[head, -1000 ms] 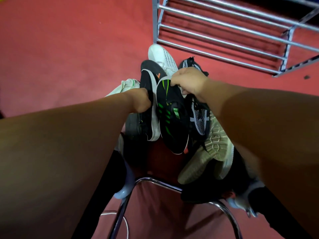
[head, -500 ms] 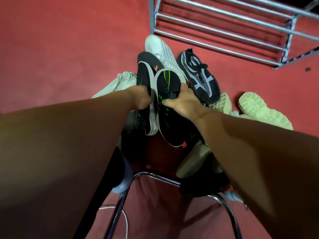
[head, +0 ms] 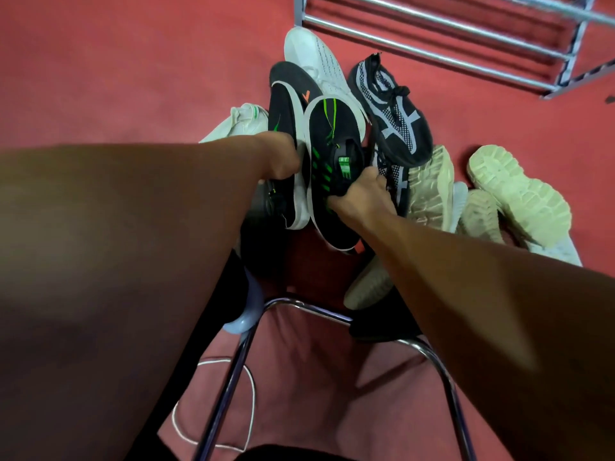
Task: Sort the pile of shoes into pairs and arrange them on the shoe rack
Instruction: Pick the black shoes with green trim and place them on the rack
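A pile of shoes lies on the red floor before me. My right hand (head: 361, 194) grips a black shoe with green stripes (head: 327, 151) at its collar, toe pointing away. My left hand (head: 281, 158) holds the matching black shoe with a white sole (head: 284, 104), turned on its side right beside the first. A white sneaker (head: 316, 58) and a black-and-white knit shoe (head: 394, 111) lie beyond them. Beige shoes (head: 429, 184) lie sole-up to the right, with a chunky pale shoe (head: 519, 194) beside them. The metal shoe rack (head: 432, 31) stands at the top right, its bars bare.
A chrome chair frame (head: 309, 307) stands between my arms, close to me. A white cord (head: 213, 410) loops on the floor below it. A pale green-trimmed shoe (head: 239, 124) lies left of the pile. Open red floor spreads to the left.
My right hand slid from the toe of the green-striped shoe down to its collar and took hold there. The knit shoe and beige soles came into view. My left hand stayed put.
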{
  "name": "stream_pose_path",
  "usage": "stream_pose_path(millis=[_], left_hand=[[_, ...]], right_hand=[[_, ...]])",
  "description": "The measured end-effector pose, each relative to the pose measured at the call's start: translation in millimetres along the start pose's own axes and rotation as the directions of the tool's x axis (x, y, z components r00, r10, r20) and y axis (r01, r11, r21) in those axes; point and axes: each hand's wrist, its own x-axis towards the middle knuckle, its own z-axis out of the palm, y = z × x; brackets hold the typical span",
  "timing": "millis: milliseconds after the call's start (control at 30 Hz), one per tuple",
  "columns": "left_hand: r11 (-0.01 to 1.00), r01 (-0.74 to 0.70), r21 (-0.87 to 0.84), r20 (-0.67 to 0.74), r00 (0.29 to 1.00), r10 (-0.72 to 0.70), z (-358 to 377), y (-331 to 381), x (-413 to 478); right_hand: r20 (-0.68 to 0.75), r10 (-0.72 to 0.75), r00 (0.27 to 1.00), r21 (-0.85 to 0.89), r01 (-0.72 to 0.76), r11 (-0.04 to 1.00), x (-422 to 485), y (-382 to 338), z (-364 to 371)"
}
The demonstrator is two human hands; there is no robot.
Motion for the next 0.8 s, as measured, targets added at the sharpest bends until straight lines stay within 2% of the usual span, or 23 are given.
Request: stream_pose_path(millis=[267, 400, 567, 667, 800], left_hand=[[0.983, 0.162, -0.091, 0.087, 0.984, -0.154, 10.9, -2.5, 4.0], [0.978, 0.145, -0.149, 0.171, 0.978, -0.119, 15.8, -8.7, 10.3], [0.977, 0.108, -0.185, 0.014, 0.994, -0.108, 16.5, -12.5, 15.8], [0.982, 0.114, -0.150, -0.063, 0.990, -0.124, 16.2, -12.4, 14.4], [0.976, 0.154, -0.152, -0.130, 0.976, -0.174, 17.7, -12.1, 13.6]], right_hand=[[0.097, 0.090, 0.991, 0.138, -0.103, 0.985, 0.1, 6.4, 8.1], [0.138, 0.166, 0.976, 0.258, -0.197, 0.946, 7.6, 0.2, 3.2], [0.140, 0.178, 0.974, 0.402, -0.220, 0.889, 7.3, 9.1, 3.8], [0.135, 0.132, 0.982, 0.429, -0.178, 0.886, 2.0, 12.9, 10.4], [0.203, 0.066, 0.977, 0.423, -0.148, 0.894, -10.0, 19.5, 26.9]])
